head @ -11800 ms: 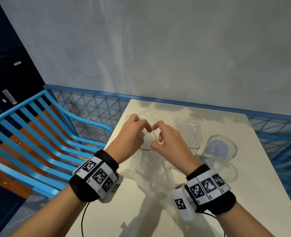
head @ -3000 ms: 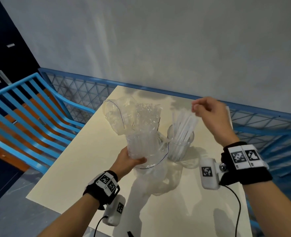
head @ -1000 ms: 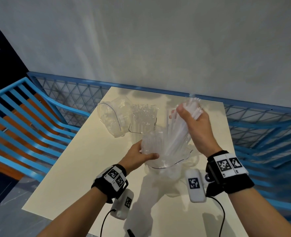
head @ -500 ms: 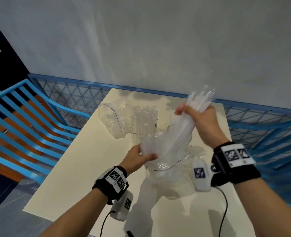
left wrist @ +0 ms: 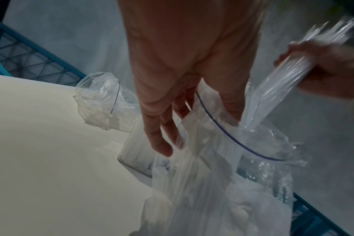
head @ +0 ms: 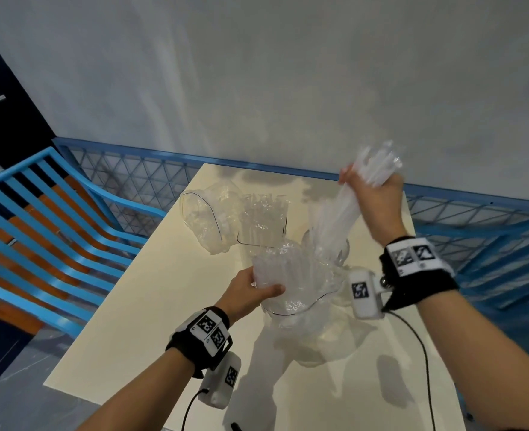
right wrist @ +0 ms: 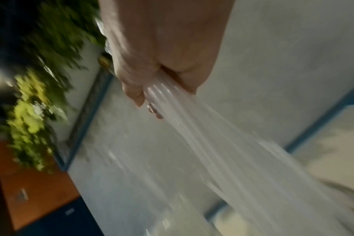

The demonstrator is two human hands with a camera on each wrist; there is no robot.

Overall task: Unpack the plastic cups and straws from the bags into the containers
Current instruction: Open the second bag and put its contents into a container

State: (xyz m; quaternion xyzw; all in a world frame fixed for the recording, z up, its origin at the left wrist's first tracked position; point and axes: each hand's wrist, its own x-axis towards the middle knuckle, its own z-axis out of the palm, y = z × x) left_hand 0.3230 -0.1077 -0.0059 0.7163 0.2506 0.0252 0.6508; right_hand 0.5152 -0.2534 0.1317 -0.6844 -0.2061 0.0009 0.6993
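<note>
Landmark: the cream table (head: 151,306); every place below is read against it, from its left side to its right.
Empty bag: a crumpled clear zip bag (head: 208,220) lies on its side over the far left part of the table, mouth open, apparently emptied.
Straw container: just right of that bag, a clear container (head: 264,220) stands on the table, packed with upright straws.
Left hand: the left hand (head: 250,293) is above the table's middle, thumb and fingers curled round the wall of the straw bag (left wrist: 243,143) just under its blue zip line, holding the mouth up and open.
Bundle of straws: the clear bundle of straws (head: 341,219) slants up and rightward out of that bag; its lower ends are hidden in crinkled film, so I cannot tell whether they have cleared the mouth.
Right hand: the right hand (head: 373,194) is fisted round the bundle near its top, high over the table's far right part and well apart from the left hand.
Step in hand: drawing the bundle clear of the bag, by my judgement.
Doing it well: pull along the straws' own line, not sideways; keep the fist tight so none slip out; hold the bag down so it does not ride up.
Risk: loose film catching the lower ends and spilling straws onto the table.
</note>
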